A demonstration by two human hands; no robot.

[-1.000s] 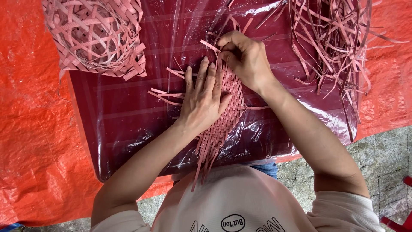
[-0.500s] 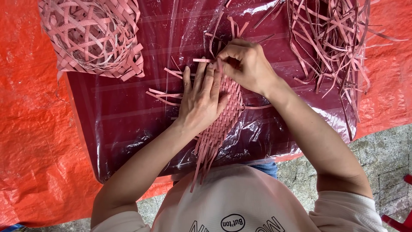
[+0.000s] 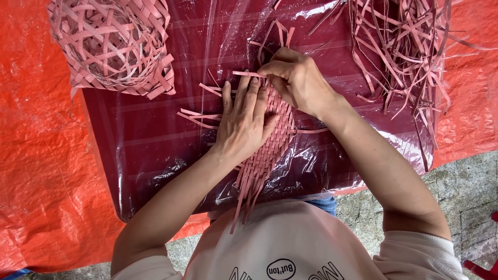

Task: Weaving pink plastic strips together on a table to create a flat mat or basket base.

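In the head view, a woven mat [image 3: 267, 150] of pink strips is being pressed flat onto a dark red board [image 3: 150, 140] wrapped in clear plastic. The left hand [image 3: 244, 122] is being laid palm down on the mat's left side, its fingers stretched out and slightly spread, gripping nothing. The right hand [image 3: 293, 80] is being held at the mat's upper end, its fingertips pinched together on a loose pink strip [image 3: 249, 74] that is sticking out to the left. A round woven basket [image 3: 111, 44] is being kept on the board's upper left corner, well apart from the hands. A tangled pile of pink strips [image 3: 410, 46] is lying at the upper right. An orange tarp [image 3: 41, 155] is spread under the board.
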